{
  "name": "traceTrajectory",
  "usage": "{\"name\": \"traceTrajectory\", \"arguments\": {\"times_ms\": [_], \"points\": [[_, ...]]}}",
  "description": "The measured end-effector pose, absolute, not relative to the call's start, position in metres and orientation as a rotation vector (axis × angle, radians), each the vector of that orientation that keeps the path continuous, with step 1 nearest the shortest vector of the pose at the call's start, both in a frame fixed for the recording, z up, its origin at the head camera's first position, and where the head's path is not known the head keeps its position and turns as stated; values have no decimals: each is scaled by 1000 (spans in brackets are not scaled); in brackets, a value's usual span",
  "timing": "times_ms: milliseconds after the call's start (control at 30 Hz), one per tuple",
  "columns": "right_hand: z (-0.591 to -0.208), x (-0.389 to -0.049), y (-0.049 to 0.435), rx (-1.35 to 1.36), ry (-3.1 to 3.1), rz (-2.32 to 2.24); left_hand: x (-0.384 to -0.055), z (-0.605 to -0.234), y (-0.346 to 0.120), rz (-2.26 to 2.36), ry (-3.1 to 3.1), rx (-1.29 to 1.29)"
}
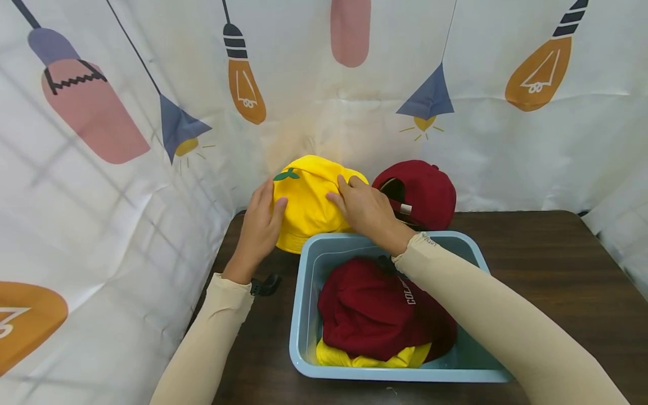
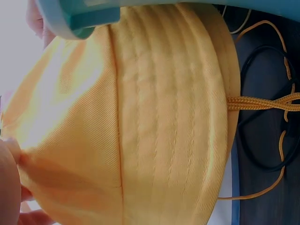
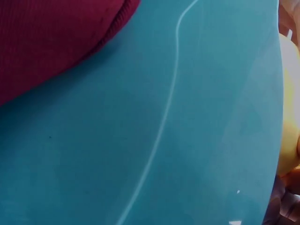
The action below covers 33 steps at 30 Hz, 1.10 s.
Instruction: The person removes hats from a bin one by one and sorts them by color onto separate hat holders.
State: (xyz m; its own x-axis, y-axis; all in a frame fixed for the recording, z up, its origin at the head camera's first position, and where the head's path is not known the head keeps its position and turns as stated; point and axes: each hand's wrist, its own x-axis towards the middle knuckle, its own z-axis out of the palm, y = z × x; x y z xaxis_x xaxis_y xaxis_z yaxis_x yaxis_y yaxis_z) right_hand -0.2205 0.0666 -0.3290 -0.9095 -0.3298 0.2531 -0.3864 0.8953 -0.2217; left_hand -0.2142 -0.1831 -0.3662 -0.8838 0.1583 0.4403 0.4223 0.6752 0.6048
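A yellow bucket hat (image 1: pixel 311 205) with a green sprout patch (image 1: pixel 286 175) stands crown up at the back of the table, behind a light blue plastic bin (image 1: pixel 296 315). My left hand (image 1: pixel 259 228) lies along the hat's left side, fingers fairly straight and thumb toward the front. On the other side, my right hand (image 1: pixel 372 211) pinches the hat's upper right, its forearm passing over the bin. The left wrist view shows the stitched brim (image 2: pixel 164 103) closely, with a yellow cord (image 2: pixel 255 103) hanging from it. Most of the right hand's fingers are hidden in the right wrist view.
Right of the yellow hat sits a maroon cap (image 1: pixel 427 194), its strap opening facing forward. Inside the bin, another maroon cap (image 1: pixel 361 312) with white lettering lies over yellow fabric (image 1: pixel 392 358). A white curtain (image 1: pixel 304 101) with lamp prints hangs behind the dark wooden table (image 1: pixel 547 270).
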Motion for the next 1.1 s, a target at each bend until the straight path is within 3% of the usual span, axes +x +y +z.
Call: {"name": "traceTrajectory", "arguments": {"times_ms": [333,1100], "points": [[-331,-218,64,548,-2791,271,-214,-365,-170,-737,-2480,-403],[-307,-213,65,286,-3185,392,-215,-356,-156,-603,-2385,-497]]}}
